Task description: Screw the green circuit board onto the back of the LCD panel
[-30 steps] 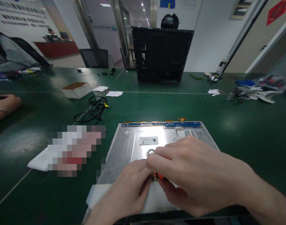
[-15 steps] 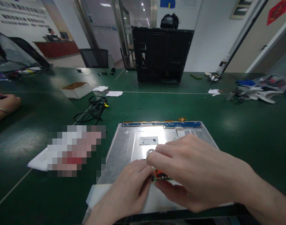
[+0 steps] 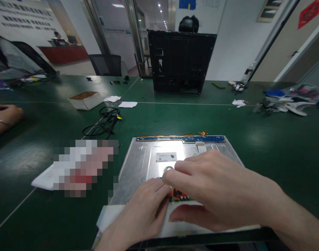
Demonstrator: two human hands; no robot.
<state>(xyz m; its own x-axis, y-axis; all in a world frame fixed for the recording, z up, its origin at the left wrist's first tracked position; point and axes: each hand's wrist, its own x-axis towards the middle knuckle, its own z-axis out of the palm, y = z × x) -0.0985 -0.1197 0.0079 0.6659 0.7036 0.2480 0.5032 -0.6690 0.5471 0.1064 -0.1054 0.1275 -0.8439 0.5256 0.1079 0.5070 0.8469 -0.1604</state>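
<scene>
The small circuit board (image 3: 181, 199) is over the metal panel (image 3: 137, 162), my right hand (image 3: 218, 191) half-open above it, thumb spread away, my left hand (image 3: 146, 205) curled beside it, grip hidden from me.

Nothing legible: dark lettering (image 3: 25, 19) on the white wall (image 3: 20, 35), upper left; white rectangular label (image 3: 166, 157) on the silver metal panel (image 3: 138, 164), lower centre; red diamond-shaped sign (image 3: 310, 14) on the beige door (image 3: 283, 43), upper right

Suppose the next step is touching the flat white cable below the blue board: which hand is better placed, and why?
Probably the right hand: in this view its knuckles sit just below the flat white cable, while the left hand is lower and to the left.
</scene>
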